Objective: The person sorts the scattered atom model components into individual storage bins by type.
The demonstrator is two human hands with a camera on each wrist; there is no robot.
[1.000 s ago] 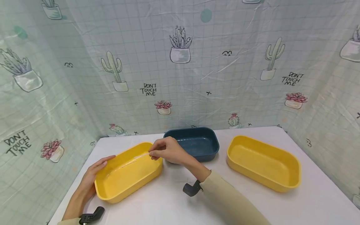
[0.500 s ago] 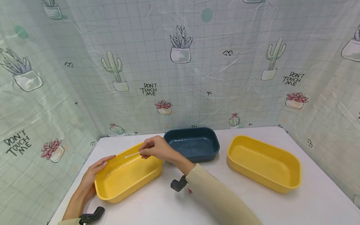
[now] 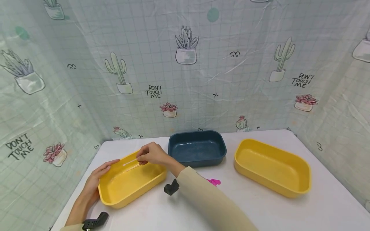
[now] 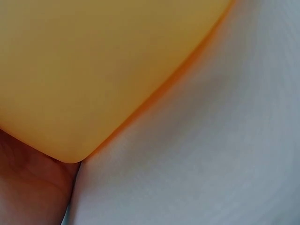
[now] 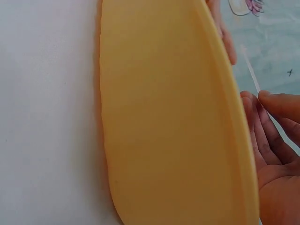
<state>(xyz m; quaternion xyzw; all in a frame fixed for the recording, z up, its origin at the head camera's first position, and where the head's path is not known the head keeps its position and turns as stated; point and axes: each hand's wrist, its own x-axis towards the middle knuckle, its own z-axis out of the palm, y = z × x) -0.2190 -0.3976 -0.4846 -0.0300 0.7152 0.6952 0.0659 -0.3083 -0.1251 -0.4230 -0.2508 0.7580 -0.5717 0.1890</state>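
Observation:
In the head view my right hand (image 3: 151, 153) pinches a thin white stick that looks like a cotton swab (image 3: 130, 162), between thumb and fingertips. The hand is over the far side of the left yellow bin (image 3: 136, 191), and the swab points left across its inside. A thin pale strip (image 3: 133, 168) shows lower down inside the bin. My left hand (image 3: 96, 178) rests against the bin's left end, fingers stretched along its far rim. The right wrist view shows the swab (image 5: 251, 72) rising from my fingertips beyond the bin's rim.
A dark blue bin (image 3: 198, 162) stands at the back middle of the white table. Another yellow bin (image 3: 270, 183) is at the right. A bright pink item (image 3: 214, 182) lies on the table, partly behind my right sleeve. Printed curtains surround the table.
My right hand has moved left over the yellow bin, carrying the swab. The pink item has come into view behind the sleeve. My left hand has stayed on the bin.

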